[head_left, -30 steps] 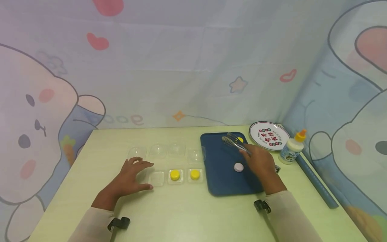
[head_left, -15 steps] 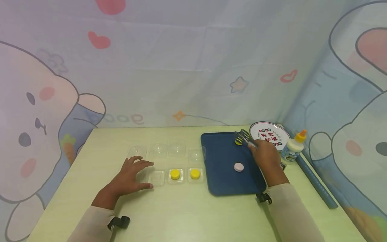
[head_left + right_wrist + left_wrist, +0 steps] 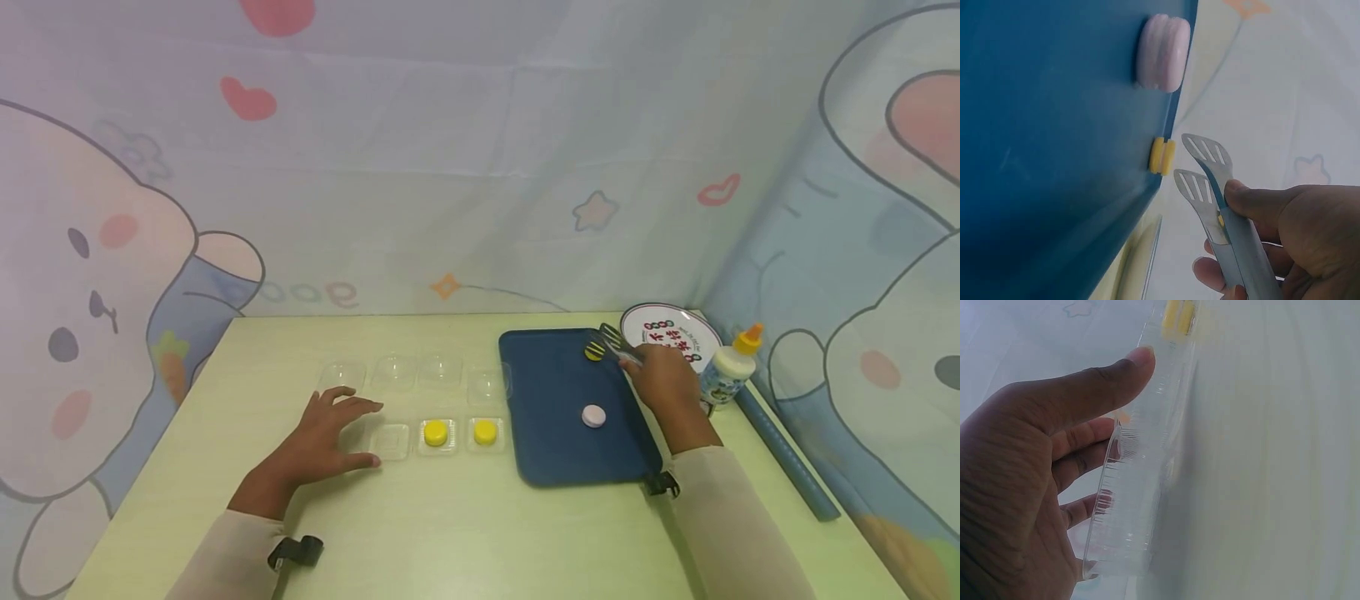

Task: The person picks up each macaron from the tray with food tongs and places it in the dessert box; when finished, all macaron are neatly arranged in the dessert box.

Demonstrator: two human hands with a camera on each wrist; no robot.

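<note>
My right hand (image 3: pixel 666 385) grips metal slotted tongs (image 3: pixel 628 350) over the far right of a dark blue tray (image 3: pixel 551 454). Their two slotted ends are slightly parted and overlap a yellow macaron (image 3: pixel 594 352) from above. In the right wrist view that yellow macaron (image 3: pixel 1162 156) sits just beyond the ends of the tongs (image 3: pixel 1244 250). A pale pink macaron (image 3: pixel 593 416) lies nearer on the tray. My left hand (image 3: pixel 322 442), thumb and fingers spread, rests beside an unfilled clear plastic box (image 3: pixel 390 442); in the left wrist view the box (image 3: pixel 1129 506) shows close between thumb and fingers.
Two more yellow macarons (image 3: pixel 435 432) sit in clear boxes, with several clear lids (image 3: pixel 393 372) folded out behind. A printed plate (image 3: pixel 637 321), a white bottle with a yellow cap (image 3: pixel 726 371) and a long blue-grey bar (image 3: pixel 787 458) stand or lie at the right.
My right hand has carried the tongs to the right and brought their slotted ends over the yellow macaron. The left hand has stayed in place.
</note>
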